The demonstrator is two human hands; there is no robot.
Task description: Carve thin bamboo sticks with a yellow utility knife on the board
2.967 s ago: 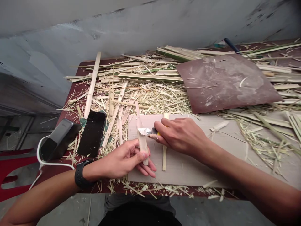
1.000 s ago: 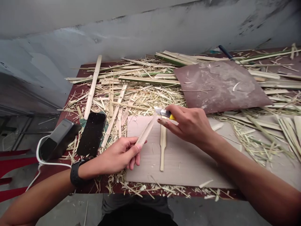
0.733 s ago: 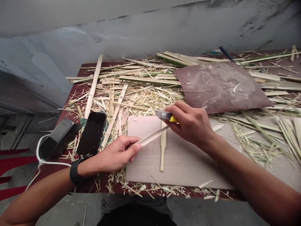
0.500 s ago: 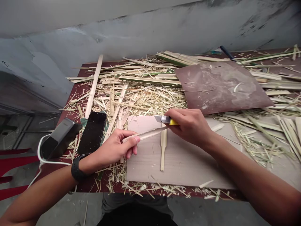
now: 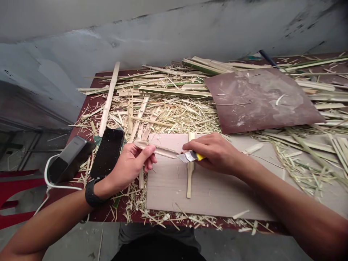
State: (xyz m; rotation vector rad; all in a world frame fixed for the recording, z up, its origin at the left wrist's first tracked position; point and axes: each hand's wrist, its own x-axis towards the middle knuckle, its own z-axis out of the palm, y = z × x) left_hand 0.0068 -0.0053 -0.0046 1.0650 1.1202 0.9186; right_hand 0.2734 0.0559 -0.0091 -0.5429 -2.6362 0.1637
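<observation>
Right grip on knife, by board's far edge

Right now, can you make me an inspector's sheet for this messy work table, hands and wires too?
Surface: dark red table with a pale board on it.
Work things: pale strip; yellow-handled knife, blade at the strip's end; shaped piece on the board.
Clutter: shavings, brown sheet, black phone.
Hands: left hand holds the strip; right hand holds the knife.
Cables: white cable curving past a dark box.
Surroundings: grey wall behind; red object at left.
</observation>
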